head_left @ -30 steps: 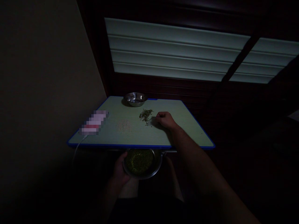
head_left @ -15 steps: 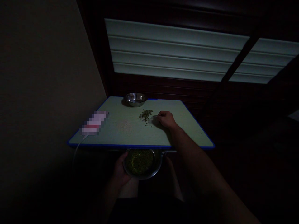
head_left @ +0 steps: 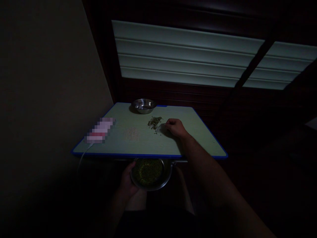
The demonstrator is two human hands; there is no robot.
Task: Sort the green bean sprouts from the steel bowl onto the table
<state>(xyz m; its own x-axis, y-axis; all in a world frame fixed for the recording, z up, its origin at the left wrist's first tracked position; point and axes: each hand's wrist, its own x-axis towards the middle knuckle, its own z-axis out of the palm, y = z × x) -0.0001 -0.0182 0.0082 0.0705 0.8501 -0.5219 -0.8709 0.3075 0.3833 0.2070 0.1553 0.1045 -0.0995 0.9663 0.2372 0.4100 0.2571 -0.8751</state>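
My right hand [head_left: 175, 127] is closed on a small clear, scoop-like piece [head_left: 161, 127], its far end low over the table. Just left of that end lies a loose pile of small dark green beans [head_left: 155, 122], with a few strays nearer me. Below the table's front edge, my left hand [head_left: 128, 180] grips the left rim of a metal bowl [head_left: 168, 177], fingers partly hidden in shadow. Many green beans [head_left: 148, 172] fill the bowl's bottom; the table edge covers its far side.
The pale folding table [head_left: 198, 145] has a blue edge. A shiny steel bowl [head_left: 144, 106] stands at its back. A pale patch of tiny grains [head_left: 132, 134] lies left of centre. A blurred-out phone-like object [head_left: 100, 130] with a white cable [head_left: 83, 155] is at left, near the wall.
My right hand has shifted very slightly left, toward the bean pile, with the clear piece still in it. My left hand and its bowl stay in place.
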